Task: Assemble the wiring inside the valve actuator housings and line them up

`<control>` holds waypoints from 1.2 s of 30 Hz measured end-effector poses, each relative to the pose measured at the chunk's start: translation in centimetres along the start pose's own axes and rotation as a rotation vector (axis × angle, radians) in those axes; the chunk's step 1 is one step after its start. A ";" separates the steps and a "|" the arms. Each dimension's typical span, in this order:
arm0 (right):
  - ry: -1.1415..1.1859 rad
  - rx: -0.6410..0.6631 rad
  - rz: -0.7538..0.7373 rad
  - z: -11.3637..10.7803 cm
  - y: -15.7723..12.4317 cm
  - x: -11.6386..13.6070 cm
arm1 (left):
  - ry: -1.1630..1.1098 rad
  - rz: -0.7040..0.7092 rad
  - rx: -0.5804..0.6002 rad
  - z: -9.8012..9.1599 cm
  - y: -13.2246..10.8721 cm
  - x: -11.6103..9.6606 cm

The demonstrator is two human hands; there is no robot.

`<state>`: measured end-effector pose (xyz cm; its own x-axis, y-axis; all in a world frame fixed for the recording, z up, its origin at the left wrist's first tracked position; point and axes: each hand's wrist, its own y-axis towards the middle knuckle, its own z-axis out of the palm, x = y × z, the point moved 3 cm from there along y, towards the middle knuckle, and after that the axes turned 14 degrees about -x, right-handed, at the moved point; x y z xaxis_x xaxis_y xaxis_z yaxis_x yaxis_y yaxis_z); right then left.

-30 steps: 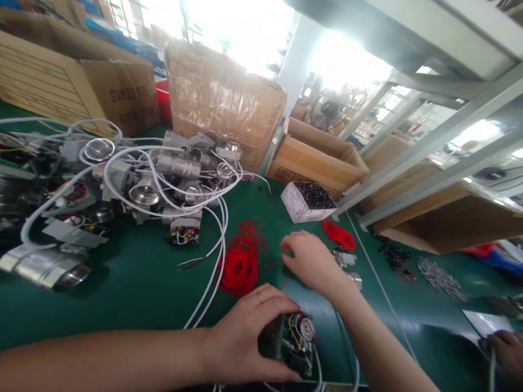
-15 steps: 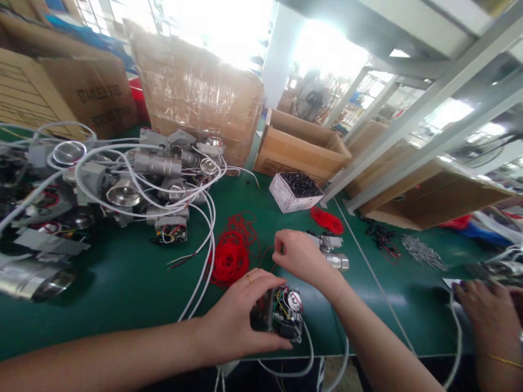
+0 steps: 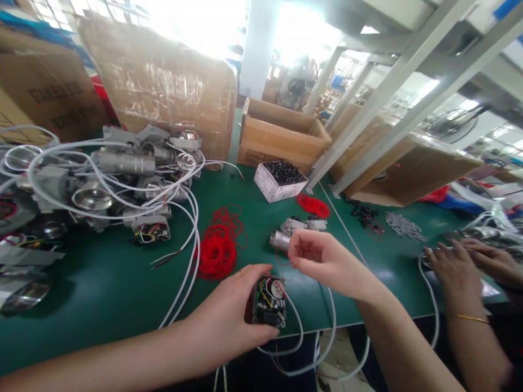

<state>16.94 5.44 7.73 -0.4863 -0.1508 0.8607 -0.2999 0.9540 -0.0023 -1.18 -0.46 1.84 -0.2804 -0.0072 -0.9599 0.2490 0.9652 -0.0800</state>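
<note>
The left hand (image 3: 232,310) clasped the open wired unit (image 3: 268,301) at the worktop's (image 3: 122,283) near edge, while the right hand (image 3: 322,260) hovered just above it, fingers (image 3: 300,251) pinched together on something too small to tell.

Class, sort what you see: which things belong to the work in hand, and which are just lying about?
In hand: left hand gripping the wired unit; right hand; red wire coil nearby.
Lying about: cardboard boxes; cable pile; box of black parts.

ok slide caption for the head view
Left hand holds an open wired module at the green bench; right hand hovers above it near red wire coils.
</note>
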 end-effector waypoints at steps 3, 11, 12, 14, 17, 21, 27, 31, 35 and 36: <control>-0.055 -0.053 -0.081 -0.6 -1.8 1.3 | -0.082 -0.050 -0.020 0.6 -0.4 0.9; -0.211 -0.268 -0.266 -1.5 -5.9 3.8 | -0.136 -0.050 -0.070 1.1 -1.0 0.6; -0.201 -0.277 -0.276 -1.5 -6.3 4.0 | -0.139 -0.043 -0.067 1.0 -1.1 0.5; -0.174 -0.273 -0.288 -1.4 -7.0 4.5 | -0.123 -0.043 -0.047 0.8 -1.2 0.3; -0.142 -0.233 -0.317 -1.0 -7.8 5.3 | -0.086 -0.066 -0.024 0.4 -1.3 -0.2; -0.086 -0.197 -0.361 0.1 -8.6 6.1 | -0.150 -0.093 -0.070 0.0 -1.4 -0.9; -0.032 -0.115 -0.276 2.3 -8.1 5.2 | -0.216 -0.185 -0.098 0.3 -1.9 -0.7; -0.048 -0.112 -0.255 3.3 -6.9 3.6 | -0.180 -0.141 -0.110 0.3 -1.9 -0.7; -0.101 -0.115 -0.253 3.5 -6.0 2.6 | -0.136 -0.073 -0.147 0.0 -1.8 -0.7; -0.105 -0.109 -0.257 3.6 -5.9 2.5 | -0.130 -0.068 -0.156 0.0 -1.8 -0.7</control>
<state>14.54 -1.44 8.09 -0.4900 -0.4118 0.7683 -0.3372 0.9023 0.2686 -1.45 -2.14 2.62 -0.1672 -0.0978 -0.9811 0.0844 0.9900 -0.1130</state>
